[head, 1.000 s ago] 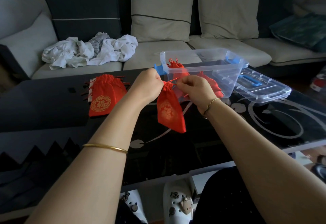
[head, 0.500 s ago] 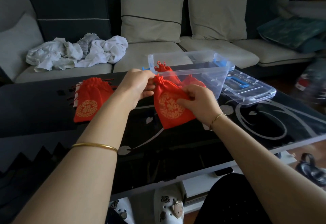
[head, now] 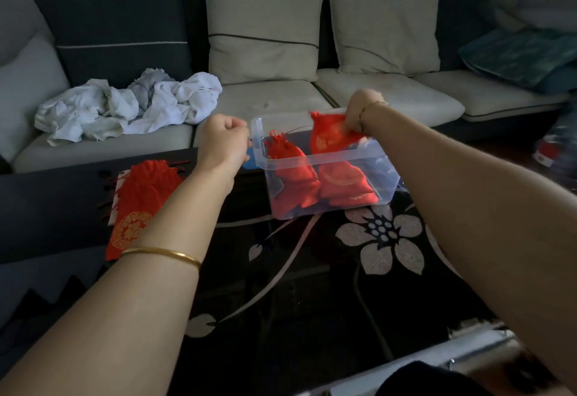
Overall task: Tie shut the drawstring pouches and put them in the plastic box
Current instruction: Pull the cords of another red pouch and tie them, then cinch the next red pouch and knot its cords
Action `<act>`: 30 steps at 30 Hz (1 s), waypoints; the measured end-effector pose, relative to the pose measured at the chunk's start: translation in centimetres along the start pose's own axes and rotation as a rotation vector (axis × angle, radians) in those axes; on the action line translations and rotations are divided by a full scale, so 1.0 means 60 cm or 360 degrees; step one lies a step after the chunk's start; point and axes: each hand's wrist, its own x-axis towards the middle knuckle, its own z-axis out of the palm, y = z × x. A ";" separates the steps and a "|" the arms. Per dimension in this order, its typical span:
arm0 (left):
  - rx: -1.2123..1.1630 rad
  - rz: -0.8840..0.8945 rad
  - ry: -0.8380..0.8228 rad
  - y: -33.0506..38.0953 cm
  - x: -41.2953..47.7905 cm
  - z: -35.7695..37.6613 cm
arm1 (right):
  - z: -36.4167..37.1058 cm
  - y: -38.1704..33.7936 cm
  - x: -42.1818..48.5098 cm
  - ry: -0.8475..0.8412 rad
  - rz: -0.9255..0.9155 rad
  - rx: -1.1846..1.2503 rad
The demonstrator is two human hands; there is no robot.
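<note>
We see the right hand [head: 362, 111] pinching a red pouch [head: 331, 139], its neck gathered, over the far side of the plastic box [head: 258, 136]; it is not yet let go. The left hand [head: 223, 142] is curled into a fist just beside the box's left end; we cannot tell whether it grips anything. Several closed pouches [head: 312, 177] lie already inside. At the left of the table [head: 312, 286] a pile of pouches [head: 140, 196] waits, so we judge that a good part is left.
</note>
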 end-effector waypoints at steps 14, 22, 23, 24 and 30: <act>0.0444 -0.0366 0.0432 -0.162 -0.019 -0.128 | 0.002 -0.164 -0.117 0.0268 -0.0460 0.0760; 0.0705 -0.0693 0.0527 -0.225 -0.042 -0.211 | 0.243 -0.369 -0.210 -0.0378 -0.1034 0.0526; 0.0690 -0.0722 0.0534 -0.226 -0.040 -0.215 | 0.260 -0.381 -0.213 -0.0364 -0.1080 0.0491; 0.0676 -0.0745 0.0537 -0.228 -0.039 -0.220 | 0.274 -0.394 -0.217 -0.0324 -0.1111 0.0448; 0.0615 -0.0773 0.0588 -0.240 -0.034 -0.241 | 0.307 -0.402 -0.252 -0.0063 -0.1221 0.0023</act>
